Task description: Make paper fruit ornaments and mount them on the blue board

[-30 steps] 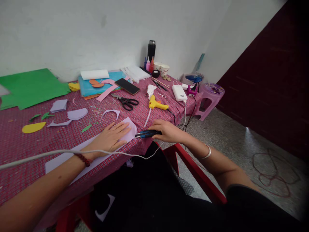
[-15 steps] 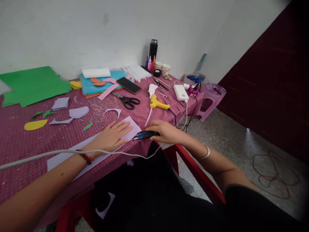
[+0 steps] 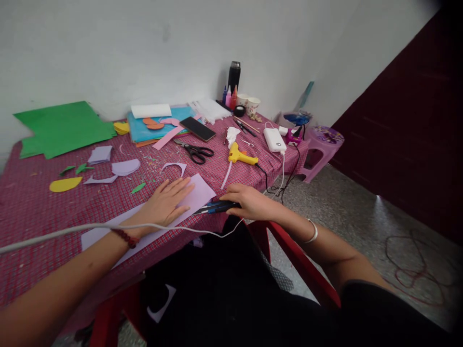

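A folded-looking sheet of lilac paper (image 3: pixel 198 187) lies along the front edge of the table. My left hand (image 3: pixel 162 205) presses flat on it, fingers stretched out. In my right hand (image 3: pixel 249 201) is a blue and black utility knife (image 3: pixel 219 207), the fingers closed round its handle. The knife's blade end points left, at the paper's near edge; whether it touches the paper is hard to see. A white cable (image 3: pixel 148 225) crosses in front of my left wrist.
Black-handled scissors (image 3: pixel 197 152), a phone (image 3: pixel 197 128) and a yellow glue gun (image 3: pixel 241 155) lie beyond my hands. Lilac cut-outs (image 3: pixel 126 167) and green sheets (image 3: pixel 68 130) are at left. A white power bank (image 3: pixel 274 140) lies at right. A lilac scrap (image 3: pixel 161 304) rests on my lap.
The whole view has shifted slightly, so things on the table sit a little further right. The knife's blade end has slid slightly left along the paper's near edge; my left hand stays flat.
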Tool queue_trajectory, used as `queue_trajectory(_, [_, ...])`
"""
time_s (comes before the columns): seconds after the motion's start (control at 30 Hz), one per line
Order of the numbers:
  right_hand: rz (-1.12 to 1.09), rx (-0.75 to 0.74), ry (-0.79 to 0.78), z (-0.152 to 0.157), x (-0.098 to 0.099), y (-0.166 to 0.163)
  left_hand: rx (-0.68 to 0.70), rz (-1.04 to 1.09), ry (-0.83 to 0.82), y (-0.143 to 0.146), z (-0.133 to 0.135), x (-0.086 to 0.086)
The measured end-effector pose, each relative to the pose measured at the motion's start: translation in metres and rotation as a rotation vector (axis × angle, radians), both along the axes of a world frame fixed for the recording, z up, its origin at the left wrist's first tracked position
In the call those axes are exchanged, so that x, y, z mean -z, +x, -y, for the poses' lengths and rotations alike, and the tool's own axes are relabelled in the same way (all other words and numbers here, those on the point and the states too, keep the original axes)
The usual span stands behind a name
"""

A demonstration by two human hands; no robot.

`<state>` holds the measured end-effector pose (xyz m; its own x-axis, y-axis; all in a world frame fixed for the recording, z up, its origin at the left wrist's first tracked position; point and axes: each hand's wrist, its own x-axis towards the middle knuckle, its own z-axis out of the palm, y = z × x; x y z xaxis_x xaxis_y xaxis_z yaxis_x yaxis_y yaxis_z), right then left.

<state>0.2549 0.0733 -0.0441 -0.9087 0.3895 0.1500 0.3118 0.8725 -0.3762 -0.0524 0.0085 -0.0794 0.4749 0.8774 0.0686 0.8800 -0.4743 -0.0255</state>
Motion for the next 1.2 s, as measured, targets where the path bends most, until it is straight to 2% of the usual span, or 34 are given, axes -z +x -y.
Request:
queue_trajectory(0.13, [-0.007,0.018,-0.017,0.003,0.001,-0.001,-0.107,-0.009,-0.003,-0.032,0.03,0.01])
queue_trajectory(0.3, [-0.028,0.094,-0.029,0.008,0.005,-0.016,-0.107,-0.008,-0.035,-0.049,0.052,0.017])
queue_trajectory(0.43, [-0.042,0.055,-0.013,0.013,0.01,-0.028,-0.134,-0.023,-0.031,-0.041,0.051,0.013])
queue_trajectory(0.7, [-0.044,0.037,-0.049,0.016,0.01,-0.022,-0.145,-0.05,-0.038,-0.036,0.052,0.008])
queue_trajectory(0.93, [-0.065,0.037,-0.026,0.024,0.01,-0.047,-0.151,-0.058,-0.046,-0.035,0.052,0.007])
queue_trajectory(1.2, [-0.075,0.012,-0.084,0.026,0.009,-0.036,-0.147,-0.04,-0.032,-0.035,0.053,0.006])
